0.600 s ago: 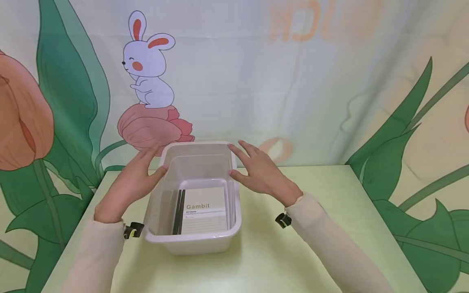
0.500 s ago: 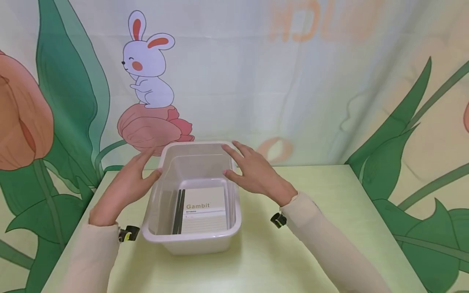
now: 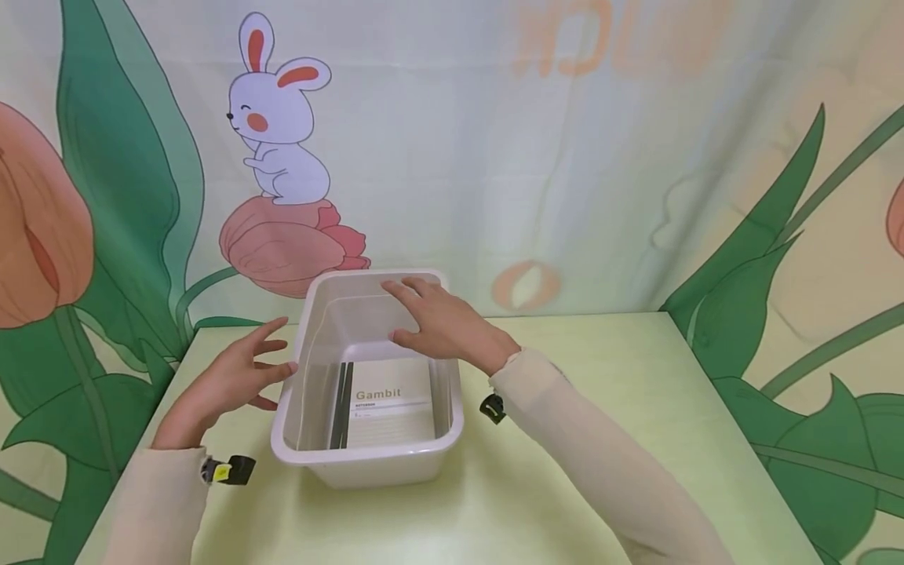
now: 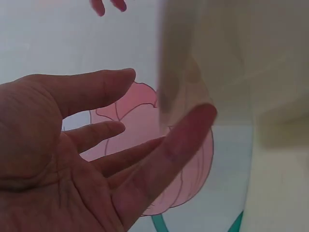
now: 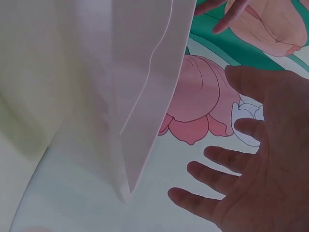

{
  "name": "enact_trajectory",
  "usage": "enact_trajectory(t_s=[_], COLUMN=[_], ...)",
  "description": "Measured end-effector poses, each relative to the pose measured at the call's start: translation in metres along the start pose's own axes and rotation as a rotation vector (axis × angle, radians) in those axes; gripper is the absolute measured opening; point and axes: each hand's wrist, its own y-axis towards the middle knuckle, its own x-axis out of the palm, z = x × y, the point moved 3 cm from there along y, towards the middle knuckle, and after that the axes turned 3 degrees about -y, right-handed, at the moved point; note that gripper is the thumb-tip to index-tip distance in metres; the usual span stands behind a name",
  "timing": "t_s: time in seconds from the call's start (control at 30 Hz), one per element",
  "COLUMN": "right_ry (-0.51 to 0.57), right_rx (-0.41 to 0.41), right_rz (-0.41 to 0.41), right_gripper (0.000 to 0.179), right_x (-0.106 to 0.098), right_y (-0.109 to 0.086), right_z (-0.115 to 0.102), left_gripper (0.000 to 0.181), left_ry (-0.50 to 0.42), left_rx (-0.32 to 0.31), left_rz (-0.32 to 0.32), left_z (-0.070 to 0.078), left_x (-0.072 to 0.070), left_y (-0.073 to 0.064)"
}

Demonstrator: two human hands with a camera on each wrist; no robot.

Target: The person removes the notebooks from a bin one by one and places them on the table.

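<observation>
Basin (image 3: 377, 472), pale, upright on the table (image 3: 671, 392), notebook (image 3: 391, 422) lying flat inside; left hand (image 3: 233, 377), fingers loosely spread, beside its left wall, right hand (image 3: 452, 322), likewise relaxed, above its right, neither gripping; best steadied, I judge, by even two-sided pressure.

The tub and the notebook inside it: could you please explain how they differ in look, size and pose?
The tub is plain; the notebook has a dark spine and the printed word "Gambit". The tub is larger; the notebook fits within its walls. The tub stands on the table, opening up; the notebook lies inside, cover up. Both are mostly pale.
</observation>
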Motion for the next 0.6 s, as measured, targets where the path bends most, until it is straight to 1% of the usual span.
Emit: enact_trajectory(t_s=[0.2, 0.33, 0.47, 0.6], right_ry=[-0.006, -0.01, 0.001, 0.009], right_rx=[0.031, 0.054, 0.078, 0.097], right_rz=[-0.075, -0.117, -0.155, -0.203], right_gripper=[0.074, 0.075, 0.075, 0.075], right_x=[0.008, 0.018, 0.029, 0.035], right_y=[0.022, 0.036, 0.047, 0.055], right_z=[-0.008, -0.01, -0.012, -0.014], left_gripper=[0.082, 0.078, 0.076, 0.077], left_ry=[-0.046, -0.063, -0.08, -0.09], left_rx=[-0.03, -0.032, -0.023, -0.023], left_rz=[-0.008, -0.003, 0.007, 0.018], left_z=[-0.013, -0.019, -0.022, -0.021], left_x=[0.006, 0.009, 0.01, 0.011], left_y=[0.004, 0.006, 0.006, 0.005])
